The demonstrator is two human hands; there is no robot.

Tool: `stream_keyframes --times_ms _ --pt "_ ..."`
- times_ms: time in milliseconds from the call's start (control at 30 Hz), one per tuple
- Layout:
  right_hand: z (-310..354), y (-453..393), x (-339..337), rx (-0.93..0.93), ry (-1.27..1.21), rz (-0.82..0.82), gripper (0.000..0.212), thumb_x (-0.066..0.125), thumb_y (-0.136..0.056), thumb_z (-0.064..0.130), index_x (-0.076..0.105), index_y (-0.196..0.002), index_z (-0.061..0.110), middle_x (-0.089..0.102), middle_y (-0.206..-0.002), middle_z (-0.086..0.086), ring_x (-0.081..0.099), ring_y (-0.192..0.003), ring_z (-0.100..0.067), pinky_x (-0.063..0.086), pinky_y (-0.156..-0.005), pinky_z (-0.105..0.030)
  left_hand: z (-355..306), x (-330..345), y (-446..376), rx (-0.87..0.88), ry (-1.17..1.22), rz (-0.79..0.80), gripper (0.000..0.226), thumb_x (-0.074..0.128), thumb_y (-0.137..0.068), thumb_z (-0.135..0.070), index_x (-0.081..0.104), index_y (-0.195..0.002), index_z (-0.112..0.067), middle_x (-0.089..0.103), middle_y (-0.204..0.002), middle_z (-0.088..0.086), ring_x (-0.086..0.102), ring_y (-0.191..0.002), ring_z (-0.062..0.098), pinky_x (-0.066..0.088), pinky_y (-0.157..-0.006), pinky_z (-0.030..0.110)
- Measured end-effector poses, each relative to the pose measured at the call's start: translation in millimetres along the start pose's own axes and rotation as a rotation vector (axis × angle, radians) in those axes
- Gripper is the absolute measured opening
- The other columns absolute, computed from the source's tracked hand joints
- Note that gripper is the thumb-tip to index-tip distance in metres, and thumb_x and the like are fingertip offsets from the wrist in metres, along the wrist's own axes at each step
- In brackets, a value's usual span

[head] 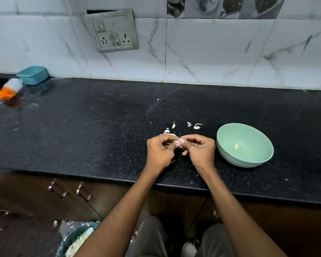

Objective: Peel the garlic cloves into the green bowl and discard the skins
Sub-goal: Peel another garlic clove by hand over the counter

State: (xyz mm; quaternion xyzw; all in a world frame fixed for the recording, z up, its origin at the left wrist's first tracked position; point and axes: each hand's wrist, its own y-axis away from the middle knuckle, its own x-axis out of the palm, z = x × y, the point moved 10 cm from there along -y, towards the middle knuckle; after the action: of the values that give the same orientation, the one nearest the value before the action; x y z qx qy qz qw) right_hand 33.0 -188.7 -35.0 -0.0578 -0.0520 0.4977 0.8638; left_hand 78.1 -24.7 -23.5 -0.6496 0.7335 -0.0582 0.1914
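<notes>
- A black speckled worktop [100, 127] is seen running across the view, backed by a wall of marbled white tiles [211, 52] with a grey switch-and-socket plate [113, 30] at about 11 o'clock.
- A green bowl [245, 145] is stood on the worktop at about 3 o'clock from the hands, just beside the right hand; one small pale peeled garlic piece [236, 146] is seen lying inside it.
- A lined waste bin [76, 240] is placed on the floor at about 7 o'clock, below the worktop edge.
- A teal lidded box [32, 75] is set against the wall at 10 o'clock, with an orange-and-white duster [9, 89] lying just beside it.
- The left hand [160, 152] and right hand [199, 151] are held together over the worktop, touching at the tips.
- A garlic clove [176, 141] is pinched between the curled fingers [182, 140] of both hands; most of it is hidden.
- Loose garlic skins [196, 126] are scattered on the worktop at 12 o'clock from the hands, near them.
</notes>
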Motion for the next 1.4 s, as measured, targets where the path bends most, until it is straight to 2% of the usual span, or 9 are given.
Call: stream_keyframes --times_ms 133,267,433,567,767,967,1133,1267,1400 --pt "-1.6 -1.0 4.6 0.001 0.036 0.046 0.014 0.075 -0.087 -0.005 0.078 -0.088 0.009 0.078 -0.078 -0.008 0.076 -0.071 -0.021 0.055 -0.051 -0.025 -1.8 -8.3 1.1 0.007 -0.022 -0.069 0.015 0.078 -0.081 0.005 0.08 -0.082 -0.01 0.076 -0.082 -0.004 0.072 -0.072 0.005 0.055 -0.068 0.017" --pt "-0.9 0.5 7.4 -0.051 0.209 0.052 0.013 0.074 -0.088 -0.001 0.08 -0.09 0.01 0.077 -0.075 0.0 0.075 -0.065 -0.014 0.054 -0.051 -0.023 -1.1 -10.9 0.8 0.028 -0.104 -0.102 0.018 0.076 -0.08 0.006 0.079 -0.081 -0.012 0.075 -0.082 -0.005 0.071 -0.072 0.006 0.056 -0.066 0.019" --pt "3.2 3.1 11.5 -0.141 0.398 0.047 0.012 0.074 -0.083 0.005 0.082 -0.082 0.015 0.075 -0.067 0.006 0.07 -0.058 -0.009 0.059 -0.07 -0.031 0.8 -5.9 1.0 0.04 -0.171 -0.064 0.02 0.071 -0.079 0.008 0.077 -0.081 -0.011 0.074 -0.079 -0.005 0.071 -0.068 0.008 0.06 -0.063 0.028" --pt "16.5 7.1 10.9 -0.206 0.474 0.008 0.009 0.074 -0.079 0.006 0.08 -0.074 0.011 0.07 -0.059 0.005 0.059 -0.05 -0.003 0.054 -0.058 -0.024 -17.1 -1.1 4.0 0.198 -0.286 -0.059 0.016 0.069 -0.076 0.007 0.074 -0.08 -0.007 0.073 -0.079 0.0 0.068 -0.068 0.013 0.057 -0.064 0.031" --pt "11.5 5.2 14.8 -0.194 0.548 0.033 0.008 0.074 -0.078 0.01 0.081 -0.075 0.013 0.065 -0.056 0.01 0.054 -0.048 0.0 0.046 -0.059 -0.017 -25.6 4.9 6.0 0.309 -0.39 -0.049 0.018 0.06 -0.074 0.009 0.071 -0.079 -0.004 0.069 -0.076 0.005 0.063 -0.066 0.017 0.051 -0.061 0.03" --pt "14.5 7.0 14.4 -0.23 0.548 0.035 0.01 0.074 -0.076 0.007 0.081 -0.071 0.012 0.069 -0.056 0.003 0.06 -0.048 -0.013 0.05 -0.05 -0.025 -25.1 7.8 4.4 0.319 -0.398 -0.023 0.02 0.06 -0.073 0.011 0.071 -0.077 -0.004 0.07 -0.075 0.005 0.064 -0.067 0.016 0.051 -0.062 0.025" --pt "16.2 8.3 14.4 -0.249 0.547 0.037 0.011 0.073 -0.073 0.004 0.08 -0.068 0.01 0.066 -0.052 0.003 0.053 -0.043 -0.008 0.044 -0.046 -0.021 -20.9 3.6 1.6 0.273 -0.308 -0.025 0.021 0.062 -0.072 0.014 0.074 -0.073 -0.004 0.072 -0.073 0.004 0.067 -0.065 0.016 0.054 -0.06 0.024" --pt "15.6 9.2 15.5 -0.247 0.563 0.021 0.008 0.073 -0.07 0.011 0.078 -0.065 0.009 0.064 -0.05 -0.001 0.061 -0.048 -0.023 0.05 -0.046 -0.029 -24.3 3.1 3.0 0.273 -0.258 -0.014 0.019 0.062 -0.069 0.01 0.075 -0.072 -0.005 0.072 -0.072 0.003 0.066 -0.063 0.011 0.051 -0.058 0.013" --pt "16.6 9.4 12.7 -0.214 0.57 0.005 0.007 0.077 -0.07 0.006 0.08 -0.068 0.011 0.066 -0.051 0.001 0.063 -0.049 -0.019 0.052 -0.049 -0.026 -26.2 4.4 3.7 0.274 -0.239 -0.005 0.019 0.059 -0.068 0.003 0.076 -0.071 -0.005 0.073 -0.071 0.003 0.067 -0.063 0.011 0.054 -0.058 0.022"
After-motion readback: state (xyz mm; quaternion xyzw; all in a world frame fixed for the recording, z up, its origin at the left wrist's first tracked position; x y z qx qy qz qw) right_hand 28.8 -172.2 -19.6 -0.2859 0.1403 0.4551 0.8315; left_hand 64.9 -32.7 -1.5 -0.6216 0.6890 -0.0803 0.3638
